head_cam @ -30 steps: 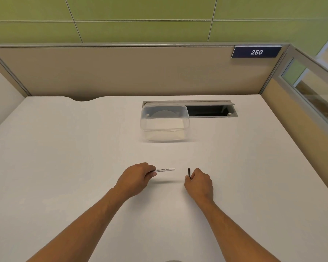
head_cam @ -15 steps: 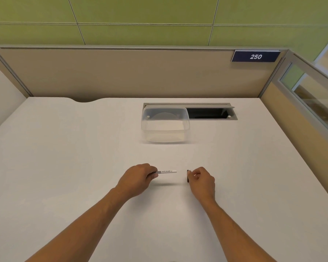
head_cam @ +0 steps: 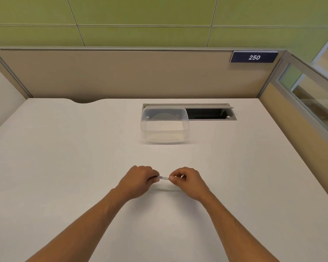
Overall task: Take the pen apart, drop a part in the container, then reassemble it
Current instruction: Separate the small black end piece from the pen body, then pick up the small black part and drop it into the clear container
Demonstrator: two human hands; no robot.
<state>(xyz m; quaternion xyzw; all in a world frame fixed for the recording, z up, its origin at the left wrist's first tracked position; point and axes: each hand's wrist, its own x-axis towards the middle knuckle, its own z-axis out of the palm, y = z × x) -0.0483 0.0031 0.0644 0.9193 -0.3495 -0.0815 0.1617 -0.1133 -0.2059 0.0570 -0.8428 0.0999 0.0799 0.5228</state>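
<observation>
Left hand [head_cam: 138,181]: fingers curled round one end of the pen [head_cam: 163,177], holding it tight
Right hand [head_cam: 187,181]: fingers and thumb pinch the other end of the pen; I cannot tell if a loose part is hidden inside the fingers
Pen place: held level between both hands, just above the surface [head_cam: 64,167], near the middle of the front edge
Container [head_cam: 164,125]: sits well apart from the hands, close to the back edge, by the dark slot [head_cam: 206,114]
What could go wrong: the pen is thin and smooth, so I think it may slip or roll off if one hand lets go; a push that is not straight may jam the parts; a small part may drop and be hard to find
Pen look: a thin white stick with dark print, hard plastic
Container look: clear plastic box with round corners and thin see-through walls
Surface look: flat, pale, plain and smooth
</observation>
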